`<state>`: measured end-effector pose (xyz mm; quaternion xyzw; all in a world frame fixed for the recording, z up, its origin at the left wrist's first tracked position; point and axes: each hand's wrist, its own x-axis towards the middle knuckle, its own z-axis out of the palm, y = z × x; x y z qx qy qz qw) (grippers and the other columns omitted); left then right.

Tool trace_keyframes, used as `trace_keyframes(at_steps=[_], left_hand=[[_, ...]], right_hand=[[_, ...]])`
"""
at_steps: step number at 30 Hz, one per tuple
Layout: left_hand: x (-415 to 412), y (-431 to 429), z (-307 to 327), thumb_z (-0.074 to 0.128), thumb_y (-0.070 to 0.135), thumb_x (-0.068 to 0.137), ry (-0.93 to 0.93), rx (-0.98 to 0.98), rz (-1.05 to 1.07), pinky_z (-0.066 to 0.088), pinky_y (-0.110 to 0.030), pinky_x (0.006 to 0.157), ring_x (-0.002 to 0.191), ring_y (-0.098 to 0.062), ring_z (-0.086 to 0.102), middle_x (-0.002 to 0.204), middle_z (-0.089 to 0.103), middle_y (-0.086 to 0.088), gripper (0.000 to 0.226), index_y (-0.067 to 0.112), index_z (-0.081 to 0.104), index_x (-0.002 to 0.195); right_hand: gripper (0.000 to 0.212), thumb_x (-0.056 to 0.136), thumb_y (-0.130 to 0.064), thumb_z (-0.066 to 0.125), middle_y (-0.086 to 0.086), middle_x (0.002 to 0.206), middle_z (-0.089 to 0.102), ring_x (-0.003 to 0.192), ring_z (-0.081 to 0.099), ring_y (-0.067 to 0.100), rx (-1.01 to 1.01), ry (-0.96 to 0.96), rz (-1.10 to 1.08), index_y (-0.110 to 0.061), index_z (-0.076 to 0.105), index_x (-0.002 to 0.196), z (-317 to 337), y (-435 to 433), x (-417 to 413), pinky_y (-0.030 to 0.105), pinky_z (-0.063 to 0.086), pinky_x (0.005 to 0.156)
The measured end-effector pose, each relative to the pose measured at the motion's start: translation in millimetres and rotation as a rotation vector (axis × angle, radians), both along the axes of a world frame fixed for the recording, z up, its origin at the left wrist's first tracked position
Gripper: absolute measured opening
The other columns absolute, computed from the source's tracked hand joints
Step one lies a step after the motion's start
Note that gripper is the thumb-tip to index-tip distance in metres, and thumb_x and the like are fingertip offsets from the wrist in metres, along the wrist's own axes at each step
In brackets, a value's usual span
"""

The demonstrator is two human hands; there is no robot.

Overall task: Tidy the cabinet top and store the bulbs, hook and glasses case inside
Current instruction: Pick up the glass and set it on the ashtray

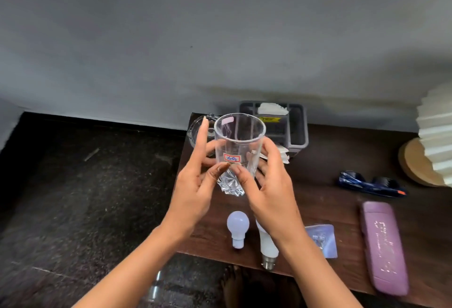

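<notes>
A clear drinking glass [238, 146] with a red-and-white sticker is lifted above the dark wooden cabinet top [325, 205]. My left hand [195, 185] and my right hand [271, 185] both grip it around its lower half. Beneath my hands lie a small white bulb [237, 227] and a larger white bulb [267, 246], partly hidden by my right wrist. To their right is a hook in a clear packet [321, 240]. A purple glasses case [384, 246] lies near the right front edge.
A grey compartment organiser [297, 126] with paper in it stands at the back against the wall. A second clear glass [195, 131] stands behind my left hand. A dark blue packet [371, 184] and a pleated white lamp on a cork base [415, 163] lie right. Dark floor lies left.
</notes>
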<state>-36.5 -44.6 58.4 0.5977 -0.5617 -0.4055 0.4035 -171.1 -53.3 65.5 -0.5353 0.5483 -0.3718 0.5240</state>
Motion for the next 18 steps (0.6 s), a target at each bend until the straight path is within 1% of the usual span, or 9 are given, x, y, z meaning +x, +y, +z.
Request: trace_keyframes(at_steps=[3,5,7,10,12,14,16,18], left_hand=[[15.0,-5.2,-6.8,0.05,0.003,0.091,0.027,0.066,-0.049,0.047,-0.011,0.084,0.094,-0.002,0.061,0.129,0.055,0.001,0.066,0.031,0.02,0.143],[25.4,-11.7,-10.5,0.052,0.001,0.09,0.048,0.087,-0.062,0.048,-0.012,0.085,0.1,-0.003,0.061,0.134,0.052,0.004,0.064,0.026,0.026,0.143],[35.4,-19.2,-12.4,0.054,0.0,0.088,0.057,0.089,-0.06,0.048,-0.013,0.086,0.107,-0.006,0.059,0.136,0.051,0.007,0.066,0.027,0.029,0.142],[44.4,-28.9,-15.2,0.055,-0.007,0.086,0.07,0.098,-0.049,0.048,-0.014,0.09,0.119,-0.009,0.055,0.141,0.046,0.004,0.072,0.031,0.03,0.141],[47.0,-34.5,-17.0,0.056,-0.008,0.085,0.098,0.105,-0.052,0.048,-0.019,0.095,0.124,-0.011,0.052,0.143,0.045,0.004,0.074,0.034,0.03,0.14],[48.5,-39.7,-19.2,0.056,-0.009,0.085,0.113,0.109,-0.047,0.047,-0.025,0.099,0.125,-0.009,0.051,0.142,0.046,0.006,0.074,0.038,0.032,0.137],[50.0,-44.6,-22.0,0.054,-0.012,0.085,0.135,0.118,-0.046,0.048,-0.023,0.097,0.124,-0.006,0.051,0.138,0.047,0.012,0.074,0.038,0.033,0.136],[51.7,-49.2,-25.9,0.054,-0.014,0.084,0.159,0.142,-0.046,0.048,-0.018,0.094,0.122,-0.004,0.052,0.134,0.048,0.017,0.075,0.034,0.032,0.138]], right_hand=[[0.06,0.082,-0.031,0.061,0.0,0.134,0.048,0.125,0.047,0.014,-0.003,-0.003,0.048,-0.027,0.029,0.133,-11.2,-8.0,6.8,0.042,0.043,0.102],[0.054,0.084,-0.023,0.063,-0.001,0.134,0.048,0.124,0.046,0.008,-0.009,-0.01,0.075,-0.03,0.03,0.127,-15.2,-13.1,11.3,0.039,0.043,0.103],[0.058,0.085,-0.016,0.061,-0.002,0.133,0.047,0.123,0.045,0.007,-0.021,0.017,0.112,-0.03,0.027,0.13,-18.4,-20.1,18.8,0.037,0.042,0.104],[0.06,0.085,-0.011,0.059,-0.003,0.132,0.046,0.124,0.045,0.012,-0.017,0.042,0.139,-0.022,0.024,0.133,-24.9,-29.7,28.7,0.04,0.042,0.104],[0.062,0.085,-0.008,0.058,0.001,0.134,0.046,0.124,0.046,0.013,0.003,0.043,0.134,-0.019,0.022,0.134,-28.2,-34.7,34.8,0.041,0.042,0.104],[0.062,0.085,-0.008,0.057,0.005,0.136,0.046,0.124,0.046,0.014,0.012,0.049,0.119,-0.017,0.021,0.135,-29.8,-38.3,40.9,0.04,0.042,0.105],[0.063,0.085,-0.007,0.057,0.008,0.136,0.046,0.125,0.047,0.017,0.002,0.055,0.095,-0.014,0.021,0.136,-31.7,-41.6,46.4,0.039,0.041,0.106],[0.063,0.084,-0.006,0.057,0.01,0.137,0.045,0.125,0.046,0.018,-0.001,0.085,0.084,-0.012,0.022,0.136,-34.4,-45.2,51.3,0.034,0.039,0.106]])
